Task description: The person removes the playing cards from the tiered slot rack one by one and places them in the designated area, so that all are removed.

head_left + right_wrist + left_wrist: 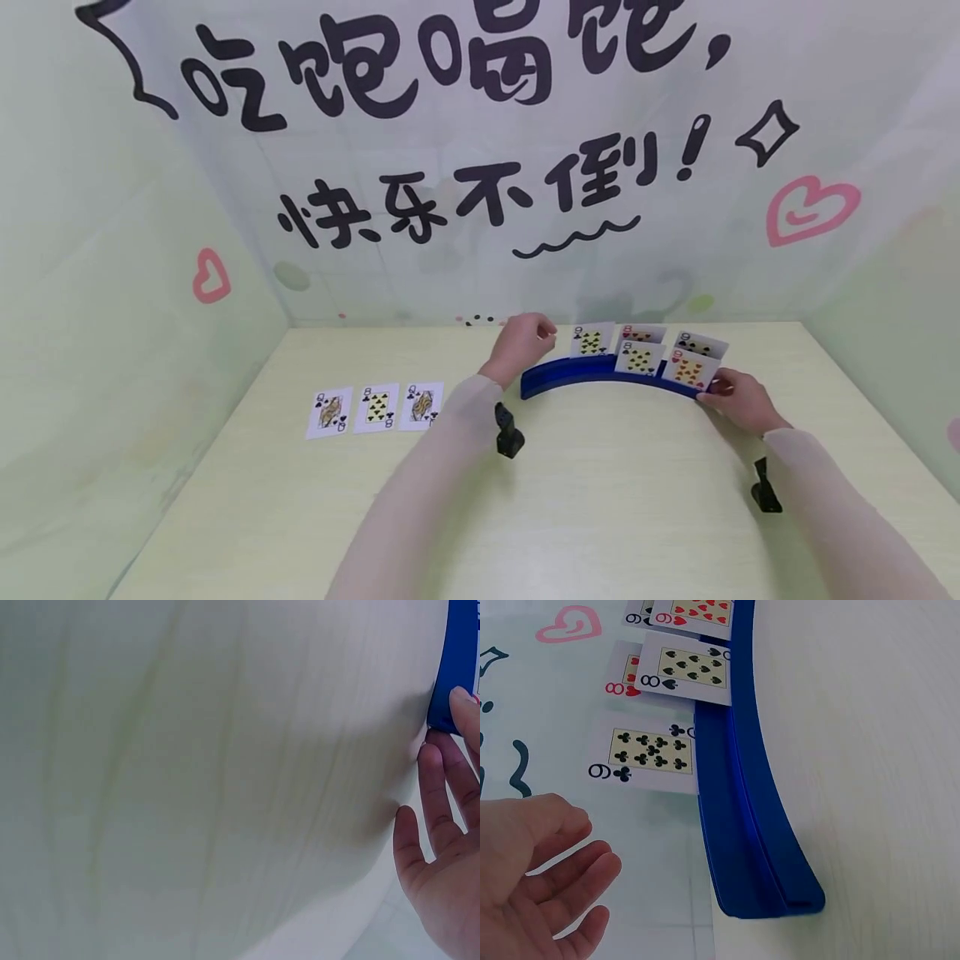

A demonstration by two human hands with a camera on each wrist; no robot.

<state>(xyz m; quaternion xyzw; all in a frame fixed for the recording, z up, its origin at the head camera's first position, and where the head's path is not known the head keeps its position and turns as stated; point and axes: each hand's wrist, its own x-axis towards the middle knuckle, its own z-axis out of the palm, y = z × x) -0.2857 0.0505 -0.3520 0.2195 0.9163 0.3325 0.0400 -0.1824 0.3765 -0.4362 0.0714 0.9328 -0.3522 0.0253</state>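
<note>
The left hand [522, 339] is hovering just behind the left end of the curved blue card holder [592, 373], its fingers relaxed and loosely spread, gripping nothing; the left wrist view is showing its open palm [532, 877] near the nine of clubs [649, 750]. The right hand [738, 398] is resting on the table [600, 500] at the holder's right end, fingers nearly straight, with fingertips [463, 705] touching the blue edge and not curling round it.

The holder is sitting toward the far side of the table, between the two hands, and is carrying five upright cards: the nine of clubs leftmost, then an eight of spades [688, 667] in front of a red eight [622, 675], then two more at the right end.

Three cards [375, 407] are lying face up in a row on the table, well left of the holder. A pale backdrop with black lettering and pink hearts [806, 208] is standing behind.
</note>
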